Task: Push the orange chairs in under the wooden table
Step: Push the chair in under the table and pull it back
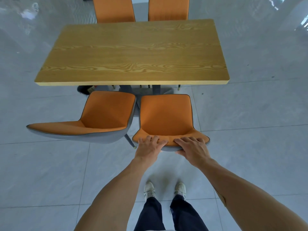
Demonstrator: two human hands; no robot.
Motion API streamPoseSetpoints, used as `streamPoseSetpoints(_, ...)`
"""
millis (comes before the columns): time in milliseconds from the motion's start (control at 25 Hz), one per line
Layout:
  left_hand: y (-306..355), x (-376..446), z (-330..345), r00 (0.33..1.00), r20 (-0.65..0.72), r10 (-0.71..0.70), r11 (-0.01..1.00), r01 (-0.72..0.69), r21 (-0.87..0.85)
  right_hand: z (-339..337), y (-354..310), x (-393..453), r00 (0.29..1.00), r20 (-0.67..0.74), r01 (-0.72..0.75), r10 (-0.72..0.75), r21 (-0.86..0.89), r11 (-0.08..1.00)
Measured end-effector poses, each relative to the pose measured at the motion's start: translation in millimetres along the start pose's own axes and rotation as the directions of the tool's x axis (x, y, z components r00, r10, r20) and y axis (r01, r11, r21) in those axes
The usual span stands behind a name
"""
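A wooden table (133, 52) stands ahead of me on a grey tiled floor. Two orange chairs stand on my side of it, their seats out in front of the table's near edge. The near right chair (165, 114) faces the table squarely. My left hand (150, 147) and my right hand (193, 149) both grip the top of its backrest, fingers curled over the orange edge. The near left chair (103, 112) is turned at an angle, its backrest pointing left. Two more orange chairs, the far left chair (113, 10) and the far right chair (168, 9), show behind the table's far edge.
My feet in pale shoes (165, 189) stand on the tiles right behind the held chair. A dark object (83, 90) lies under the table's near left corner. Open tiled floor (250, 114) spreads to both sides.
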State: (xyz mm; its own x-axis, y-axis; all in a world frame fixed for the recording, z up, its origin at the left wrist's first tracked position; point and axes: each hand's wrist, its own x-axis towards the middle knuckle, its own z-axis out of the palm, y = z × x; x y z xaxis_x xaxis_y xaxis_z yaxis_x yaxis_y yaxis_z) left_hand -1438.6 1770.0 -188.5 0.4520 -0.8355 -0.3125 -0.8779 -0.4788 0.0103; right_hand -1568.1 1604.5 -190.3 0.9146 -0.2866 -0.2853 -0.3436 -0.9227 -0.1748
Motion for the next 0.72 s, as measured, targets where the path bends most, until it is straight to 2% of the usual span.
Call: streamPoseSetpoints(720,-30,-8,1,0.994,-0.029,0.102,0.995,-0.102,-0.02,3,-26,1,0.996,0.034,-0.082,0.08,0.036,0.996)
